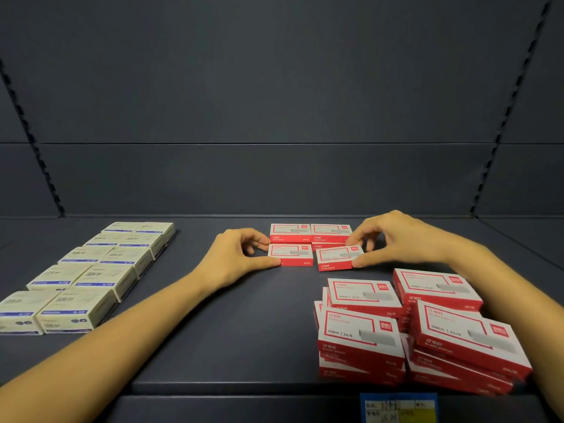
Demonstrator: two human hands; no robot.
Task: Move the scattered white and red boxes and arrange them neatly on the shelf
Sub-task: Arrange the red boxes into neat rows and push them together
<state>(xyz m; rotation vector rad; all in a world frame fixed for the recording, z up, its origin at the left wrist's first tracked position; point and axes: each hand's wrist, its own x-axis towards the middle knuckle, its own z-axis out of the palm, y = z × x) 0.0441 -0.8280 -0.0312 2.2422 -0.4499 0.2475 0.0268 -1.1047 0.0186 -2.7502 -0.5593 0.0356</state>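
On the dark shelf (244, 325) two white and red boxes (309, 232) stand side by side at the back. My left hand (236, 257) pinches the left end of a third box (291, 254) lying in front of them. My right hand (396, 239) pinches a fourth box (338, 257), which is tilted and rests partly over another red box beneath it. A loose heap of several more white and red boxes (412, 331) lies at the front right, under my right forearm.
Several cream boxes with blue print (88, 276) lie in two tidy columns at the left of the shelf. A blue and yellow price tag (398, 407) hangs on the shelf's front edge. The dark back panel rises behind, with slotted uprights at both sides.
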